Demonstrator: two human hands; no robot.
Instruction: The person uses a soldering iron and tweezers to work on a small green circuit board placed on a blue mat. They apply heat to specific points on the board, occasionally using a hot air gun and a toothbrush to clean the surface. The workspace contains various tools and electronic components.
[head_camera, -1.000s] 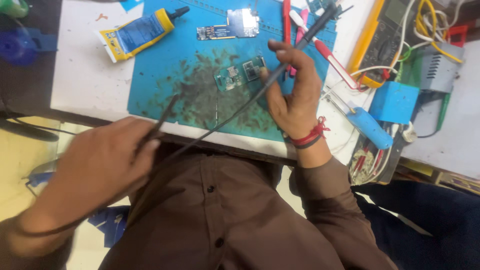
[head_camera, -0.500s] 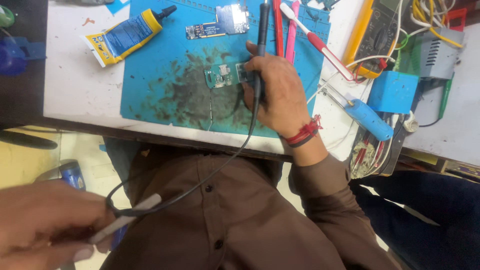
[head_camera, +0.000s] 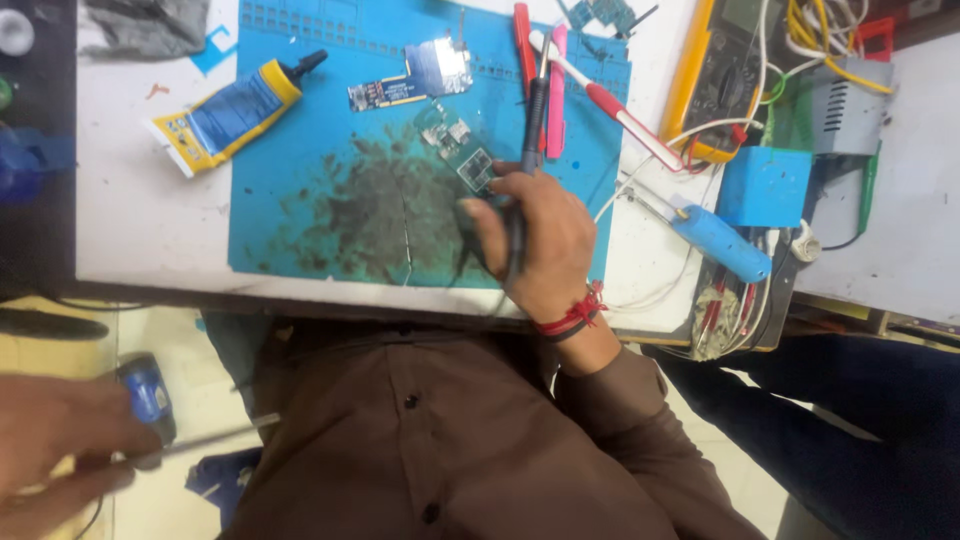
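My right hand (head_camera: 535, 245) rests on the blue work mat (head_camera: 300, 150) near its front edge, closed around a black probe (head_camera: 535, 110) whose tip points away from me. A small green circuit board (head_camera: 462, 150) lies just left of the fingertips. A red thread band circles that wrist. My left hand (head_camera: 55, 440) is low at the bottom left, below the table edge, gripping a thin grey rod-like probe (head_camera: 215, 437) that points right over my brown shirt. A blue object (head_camera: 148, 392) sits just above this hand.
A yellow and blue glue tube (head_camera: 235, 110) lies at the mat's left edge, and a second circuit board (head_camera: 415, 75) sits farther back. Red and pink tools (head_camera: 555, 90), a yellow multimeter (head_camera: 725, 70), a blue box (head_camera: 765, 185), a blue cylindrical tool (head_camera: 720, 243) and tangled wires crowd the right.
My left hand has dropped from near the table edge to the lower left with its thin probe. My right hand has settled lower on the mat, still gripping the black probe.
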